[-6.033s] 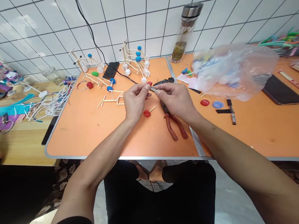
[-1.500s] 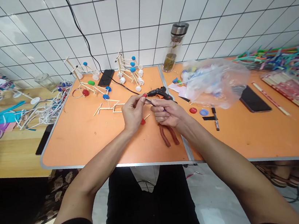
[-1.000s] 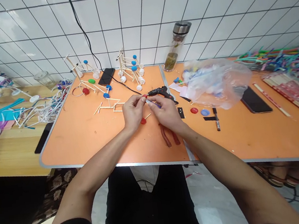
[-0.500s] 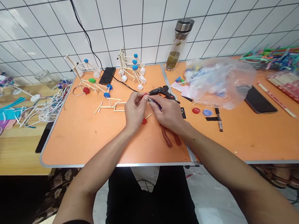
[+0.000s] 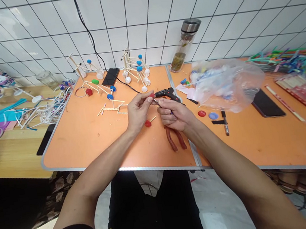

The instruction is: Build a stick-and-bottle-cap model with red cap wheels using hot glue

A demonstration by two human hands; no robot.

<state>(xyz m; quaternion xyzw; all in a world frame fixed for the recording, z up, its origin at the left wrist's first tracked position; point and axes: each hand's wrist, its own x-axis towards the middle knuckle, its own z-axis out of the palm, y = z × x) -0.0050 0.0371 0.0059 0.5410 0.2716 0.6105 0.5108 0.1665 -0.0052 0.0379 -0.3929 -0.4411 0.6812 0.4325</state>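
Head view, both hands above the orange table. I see the left hand with thumb and forefinger pinched together on a small red piece, held off the tabletop just in front of the black glue gun. The right hand has its fingers curled closed on a thin rod, tip at the small red piece; I cannot tell whether they touch. On the table under the hands: red cap on a stick, red-handled pliers. Clear plastic bag lies to the right, well apart.
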